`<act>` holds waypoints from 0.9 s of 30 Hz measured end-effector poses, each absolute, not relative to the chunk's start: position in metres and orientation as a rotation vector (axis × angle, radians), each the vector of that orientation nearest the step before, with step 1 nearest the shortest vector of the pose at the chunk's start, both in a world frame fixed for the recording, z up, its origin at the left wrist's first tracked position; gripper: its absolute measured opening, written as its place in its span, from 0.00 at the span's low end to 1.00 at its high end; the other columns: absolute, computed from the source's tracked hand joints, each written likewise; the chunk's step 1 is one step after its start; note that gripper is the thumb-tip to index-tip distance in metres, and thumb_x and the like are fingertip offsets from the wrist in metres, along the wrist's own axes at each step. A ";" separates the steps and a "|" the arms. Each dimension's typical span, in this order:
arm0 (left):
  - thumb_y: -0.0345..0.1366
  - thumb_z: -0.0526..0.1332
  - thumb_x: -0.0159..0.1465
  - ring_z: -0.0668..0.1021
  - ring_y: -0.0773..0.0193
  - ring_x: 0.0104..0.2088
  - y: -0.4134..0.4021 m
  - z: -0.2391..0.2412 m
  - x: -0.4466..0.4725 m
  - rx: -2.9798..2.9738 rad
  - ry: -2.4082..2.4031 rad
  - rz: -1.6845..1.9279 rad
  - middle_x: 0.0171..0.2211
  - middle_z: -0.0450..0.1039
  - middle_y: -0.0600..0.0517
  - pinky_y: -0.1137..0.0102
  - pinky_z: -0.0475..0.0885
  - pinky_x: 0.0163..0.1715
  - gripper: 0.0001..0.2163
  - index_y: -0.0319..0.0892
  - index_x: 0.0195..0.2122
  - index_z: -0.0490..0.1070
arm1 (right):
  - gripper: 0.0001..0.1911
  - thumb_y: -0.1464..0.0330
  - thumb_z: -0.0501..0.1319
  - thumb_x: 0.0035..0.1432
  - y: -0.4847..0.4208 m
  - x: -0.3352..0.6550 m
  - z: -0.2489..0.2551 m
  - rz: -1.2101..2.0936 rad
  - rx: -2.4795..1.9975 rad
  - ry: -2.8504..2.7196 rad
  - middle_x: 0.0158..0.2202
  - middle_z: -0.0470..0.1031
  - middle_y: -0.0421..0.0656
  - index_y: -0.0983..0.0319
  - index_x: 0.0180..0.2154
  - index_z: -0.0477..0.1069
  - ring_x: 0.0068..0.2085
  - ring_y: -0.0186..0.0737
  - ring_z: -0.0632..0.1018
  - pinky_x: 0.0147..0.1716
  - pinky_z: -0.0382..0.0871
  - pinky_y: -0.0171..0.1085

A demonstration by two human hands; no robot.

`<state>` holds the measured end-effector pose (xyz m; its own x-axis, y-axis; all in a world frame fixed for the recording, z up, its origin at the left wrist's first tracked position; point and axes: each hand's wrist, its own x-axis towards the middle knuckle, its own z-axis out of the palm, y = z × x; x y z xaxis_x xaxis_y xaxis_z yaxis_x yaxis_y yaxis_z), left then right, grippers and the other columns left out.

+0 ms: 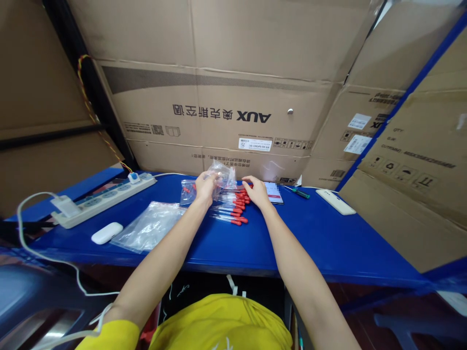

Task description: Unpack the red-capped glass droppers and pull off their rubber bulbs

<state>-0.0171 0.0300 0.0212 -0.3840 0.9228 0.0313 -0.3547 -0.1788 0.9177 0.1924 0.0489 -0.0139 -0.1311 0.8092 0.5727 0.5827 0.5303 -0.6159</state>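
Glass droppers with red rubber bulbs (pixel 239 210) lie in a loose row on the blue table, their clear stems pointing left. My left hand (pixel 205 188) is closed on a clear plastic bag (pixel 224 175) at the far end of the row. Under and beside that hand, another clear bag (pixel 187 191) has a few red pieces in it. My right hand (pixel 258 191) is at the bulb ends of the farthest droppers, fingers curved and apart. I see no dropper held in it, though its fingertips are small in view.
A flat clear zip bag (pixel 155 226) and a white earbud case (pixel 107 233) lie to the left, before a white power strip (pixel 105 199). At right are a printed card (pixel 273 192), a green-handled screwdriver (pixel 301 193) and a white phone (pixel 335 201). Cardboard (pixel 226 87) walls the back.
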 end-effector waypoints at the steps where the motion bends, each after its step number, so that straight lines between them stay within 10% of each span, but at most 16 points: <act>1: 0.31 0.73 0.52 0.84 0.62 0.31 0.029 0.022 -0.016 0.798 1.099 1.712 0.31 0.80 0.50 0.71 0.77 0.30 0.13 0.40 0.38 0.74 | 0.13 0.62 0.59 0.68 0.047 0.192 -0.012 0.274 -1.176 -1.798 0.49 0.84 0.45 0.58 0.48 0.79 0.52 0.44 0.81 0.58 0.70 0.43; 13: 0.40 0.77 0.54 0.85 0.59 0.36 0.018 0.026 -0.008 1.212 0.961 1.492 0.50 0.81 0.44 0.68 0.79 0.33 0.26 0.44 0.54 0.76 | 0.17 0.54 0.61 0.63 0.029 0.175 0.019 0.483 -1.032 -1.469 0.41 0.85 0.45 0.60 0.40 0.80 0.44 0.45 0.83 0.49 0.75 0.40; 20: 0.47 0.71 0.60 0.78 0.63 0.33 0.020 0.031 -0.014 1.419 0.992 1.797 0.30 0.77 0.51 0.71 0.74 0.36 0.13 0.41 0.33 0.78 | 0.18 0.54 0.61 0.64 0.025 0.171 0.022 0.510 -0.972 -1.433 0.41 0.85 0.45 0.60 0.39 0.80 0.45 0.46 0.83 0.49 0.75 0.40; 27: 0.43 0.71 0.57 0.76 0.64 0.31 0.024 0.027 -0.018 1.162 1.118 1.716 0.34 0.76 0.51 0.71 0.69 0.31 0.13 0.42 0.39 0.77 | 0.22 0.51 0.60 0.62 0.031 0.175 0.020 0.541 -0.963 -1.289 0.39 0.84 0.47 0.62 0.40 0.79 0.43 0.46 0.82 0.45 0.76 0.41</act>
